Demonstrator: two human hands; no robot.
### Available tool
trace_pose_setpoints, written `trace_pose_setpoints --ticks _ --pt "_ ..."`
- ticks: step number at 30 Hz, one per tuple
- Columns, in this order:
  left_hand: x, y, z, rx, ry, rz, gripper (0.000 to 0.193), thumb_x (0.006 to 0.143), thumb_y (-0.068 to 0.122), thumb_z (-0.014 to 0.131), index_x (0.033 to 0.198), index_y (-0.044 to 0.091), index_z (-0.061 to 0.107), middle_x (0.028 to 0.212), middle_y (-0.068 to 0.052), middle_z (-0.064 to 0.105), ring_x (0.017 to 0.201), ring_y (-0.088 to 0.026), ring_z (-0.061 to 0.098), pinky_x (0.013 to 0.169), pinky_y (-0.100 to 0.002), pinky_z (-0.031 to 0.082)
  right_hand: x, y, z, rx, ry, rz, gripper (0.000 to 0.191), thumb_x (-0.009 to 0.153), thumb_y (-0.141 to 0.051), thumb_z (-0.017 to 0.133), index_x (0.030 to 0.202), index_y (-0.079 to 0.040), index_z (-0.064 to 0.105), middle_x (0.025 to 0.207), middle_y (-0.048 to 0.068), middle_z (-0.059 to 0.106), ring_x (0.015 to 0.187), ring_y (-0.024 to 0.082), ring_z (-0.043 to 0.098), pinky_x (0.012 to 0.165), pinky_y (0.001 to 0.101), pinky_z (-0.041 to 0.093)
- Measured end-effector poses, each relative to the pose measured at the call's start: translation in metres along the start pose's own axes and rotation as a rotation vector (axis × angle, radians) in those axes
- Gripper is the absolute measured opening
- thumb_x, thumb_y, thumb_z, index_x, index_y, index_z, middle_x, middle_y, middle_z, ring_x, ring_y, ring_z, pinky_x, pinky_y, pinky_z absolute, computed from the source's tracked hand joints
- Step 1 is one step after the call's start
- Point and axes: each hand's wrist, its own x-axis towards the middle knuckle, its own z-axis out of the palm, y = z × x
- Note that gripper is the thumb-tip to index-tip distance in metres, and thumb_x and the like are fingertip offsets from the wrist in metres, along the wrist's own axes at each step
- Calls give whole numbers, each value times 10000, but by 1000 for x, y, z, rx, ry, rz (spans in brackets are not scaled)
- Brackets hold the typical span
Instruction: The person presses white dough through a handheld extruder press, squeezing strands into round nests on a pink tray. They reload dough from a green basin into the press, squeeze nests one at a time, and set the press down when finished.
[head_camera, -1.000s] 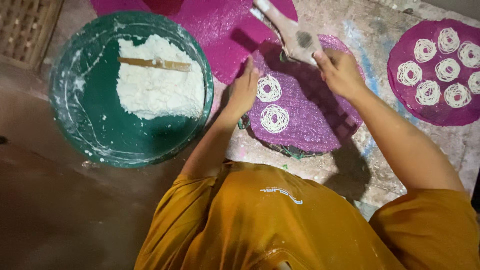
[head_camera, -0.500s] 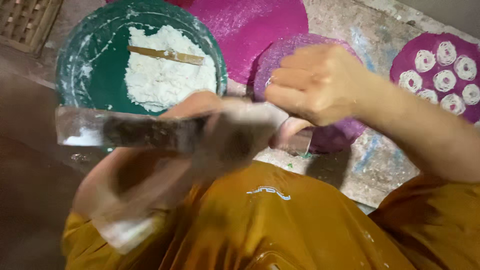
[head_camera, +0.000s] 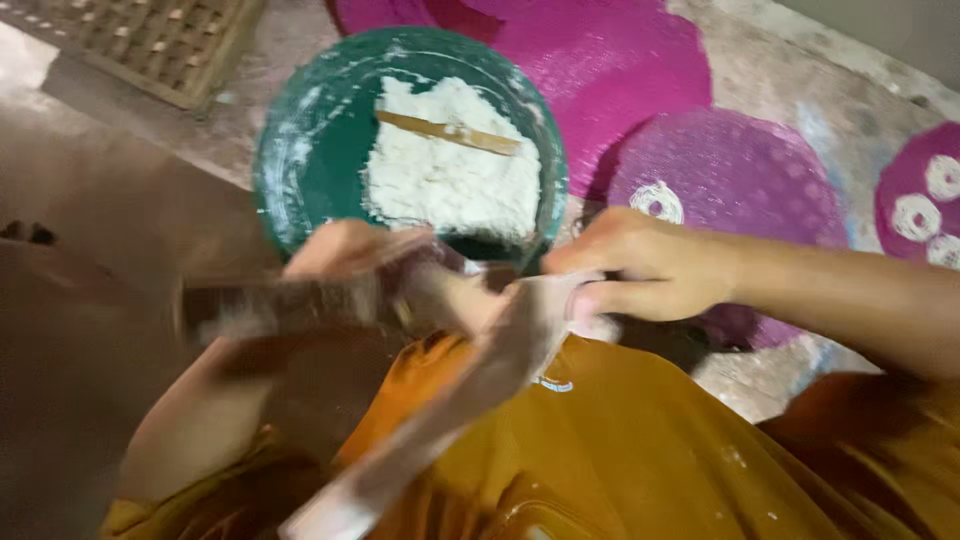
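Observation:
My left hand (head_camera: 345, 258) and my right hand (head_camera: 640, 268) both grip a dough-smeared wooden press (head_camera: 470, 320), held close above my lap. It is blurred by motion; one handle sticks out to the left and another slants down toward the bottom edge. Just behind the hands stands a green bowl (head_camera: 300, 160) with a lump of white dough (head_camera: 450, 185) and a flat wooden stick (head_camera: 450, 132) lying on it. To the right lies a round purple mat (head_camera: 760, 185) with a white dough coil (head_camera: 657, 203) near its left edge.
A larger magenta mat (head_camera: 600, 70) lies behind the bowl. Another purple mat (head_camera: 905, 180) with white coils is at the right edge. A woven wooden lattice (head_camera: 170, 40) sits at the top left. The floor is dusty concrete; my orange clothing fills the bottom.
One second ago both hands were over the purple mat with the press. They have since pulled the press back in front of the bowl and are holding it at my lap.

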Motion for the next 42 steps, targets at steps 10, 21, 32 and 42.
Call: trace_pose_setpoints --ticks 10,21,32,42 --pt "-63 -61 -58 -8 380 -259 198 956 160 678 1106 45 622 849 -54 664 761 -159 640 636 -315 496 79 60 -70 -1467 111 -503 261 950 -246 769 1190 -166 703 884 77 714 795 202 676 715 342 564" --pt "-85 -121 -106 360 1163 -79 74 959 40 666 1021 53 629 780 30 567 619 -72 513 516 -267 407 108 229 31 -1022 155 559 289 891 -218 688 1144 -86 644 1040 147 682 970 347 689 798 467 577" --pt "-84 -118 -109 587 1266 119 330 918 7 707 1234 4 612 997 -36 639 829 -111 604 744 -278 510 158 150 48 -996 -168 821 394 1159 -344 378 1046 -159 707 837 107 747 762 295 728 719 424 573" --pt "-88 -121 -111 581 1242 138 203 955 59 724 1141 -1 668 1152 -76 672 1039 -189 651 950 -334 520 189 160 133 -1091 -339 470 637 857 -154 595 1452 39 469 918 141 696 672 268 727 533 362 578"
